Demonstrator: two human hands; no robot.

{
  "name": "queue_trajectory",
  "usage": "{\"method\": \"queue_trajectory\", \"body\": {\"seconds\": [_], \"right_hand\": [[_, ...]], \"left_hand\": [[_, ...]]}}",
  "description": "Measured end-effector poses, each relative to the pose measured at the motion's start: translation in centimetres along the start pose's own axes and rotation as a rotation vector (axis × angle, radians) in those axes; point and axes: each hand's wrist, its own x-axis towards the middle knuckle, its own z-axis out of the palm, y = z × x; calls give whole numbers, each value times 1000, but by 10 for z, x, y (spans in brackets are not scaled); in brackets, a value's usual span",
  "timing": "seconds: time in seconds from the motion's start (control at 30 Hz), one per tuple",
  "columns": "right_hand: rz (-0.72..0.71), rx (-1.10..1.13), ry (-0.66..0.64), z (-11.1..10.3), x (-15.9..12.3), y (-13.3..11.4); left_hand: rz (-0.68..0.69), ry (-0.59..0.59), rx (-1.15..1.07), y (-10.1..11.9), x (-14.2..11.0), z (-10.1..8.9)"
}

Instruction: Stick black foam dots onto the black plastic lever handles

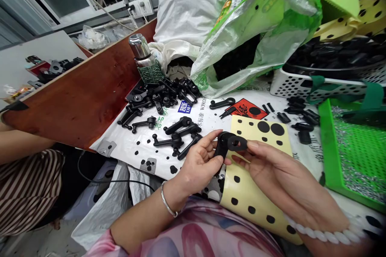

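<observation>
My left hand (196, 166) is closed around a black plastic arm-shaped part (222, 144), gripping it between thumb and fingers. At the round end of that part, my right hand (274, 168) pinches the edge of a flat black round pad (237, 143) with a darker spot in its middle. Whether the pad is stuck to the part cannot be seen. Under both hands lies a yellow backing sheet (256, 184) with black dots and larger round pads, its near end curving down over the table edge. Several similar black arms (169, 140) lie left of my left hand.
A heap of black parts (164, 94) lies by a flask (144, 58) and a brown board (90, 92). An open green bag (271, 24) stands behind. To the right are a white basket (298, 86) and a green tray (328, 156) of small metal pieces. Another person's striped clothing (30, 188) shows at left.
</observation>
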Motion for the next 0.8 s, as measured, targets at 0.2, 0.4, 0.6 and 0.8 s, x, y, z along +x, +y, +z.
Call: {"method": "queue_trajectory", "body": {"seconds": [0.2,0.4,0.6,0.8], "right_hand": [[7,7,10,2,-1,3],[20,6,37,4,1,3],[19,16,46,3,2,5],[23,54,21,1,5,9]], "left_hand": [[-16,11,-16,1,-2,1],[-8,15,-4,2,-2,2],[11,4,1,1,-1,2],[19,0,24,-1,-1,1]]}}
